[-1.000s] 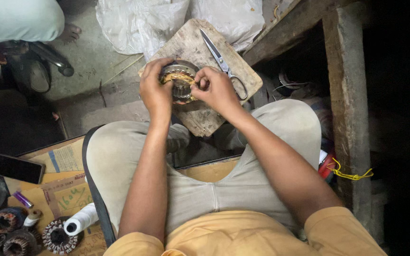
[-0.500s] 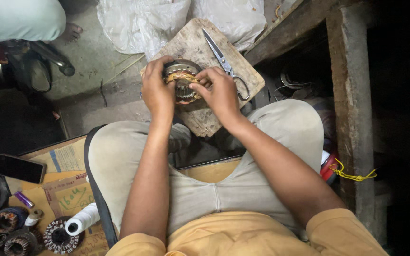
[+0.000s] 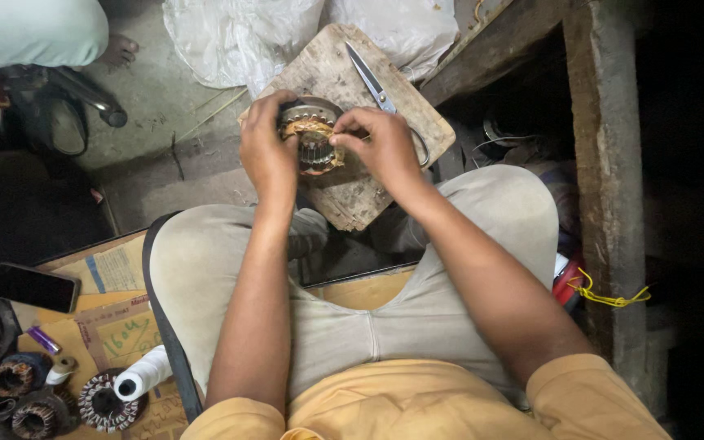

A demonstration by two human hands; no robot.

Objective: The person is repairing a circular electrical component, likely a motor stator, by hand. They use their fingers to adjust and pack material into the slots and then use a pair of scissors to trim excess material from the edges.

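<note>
On the worn wooden board (image 3: 352,195) between the person's knees sits a round motor stator (image 3: 311,138) with copper windings, tilted a little toward the camera. The left hand (image 3: 266,151) wraps its rim from the side, its grip pressed against the metal shell, steadying it. The right hand (image 3: 380,143) comes in from the other side; its grip is pressed together at thumb and forefinger over the winding at the top edge, though whether a wire strand lies between the fingertips is too small to tell. Good work here seems to ask that the left hand keep the stator from rolling on the board while the right works the coil gently, close to the slot, so the copper does not kink or scrape. Scissors (image 3: 378,85) lie just beyond, on the board's far corner. Off to the left, on flattened cardboard (image 3: 107,314), rest a dark phone (image 3: 36,287), a white thread spool (image 3: 142,375) and several wound stators (image 3: 103,401).
</note>
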